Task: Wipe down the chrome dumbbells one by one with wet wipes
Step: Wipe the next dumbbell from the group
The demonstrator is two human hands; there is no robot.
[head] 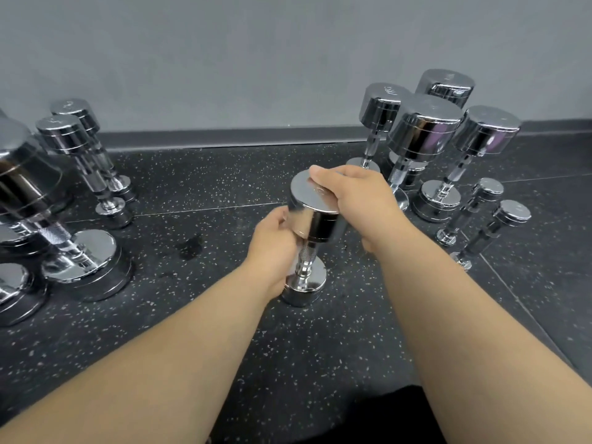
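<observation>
- Chrome dumbbell (315,219) stands upright on the speckled black floor (224,187), centre of my view.
- My left hand (272,248) curls round its knurled handle, just under the top head.
- My right hand (355,193) clamps over the top head, thumb on the flat face.
- Other dumbbells (423,129) stand upright in groups to left and right, near the grey wall (224,59).

Chrome dumbbell (312,225) upright on speckled floor.

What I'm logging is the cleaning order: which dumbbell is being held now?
The centre dumbbell, upright on the floor: the right hand grips its top head, the left hand its handle. The others stand untouched.
</observation>
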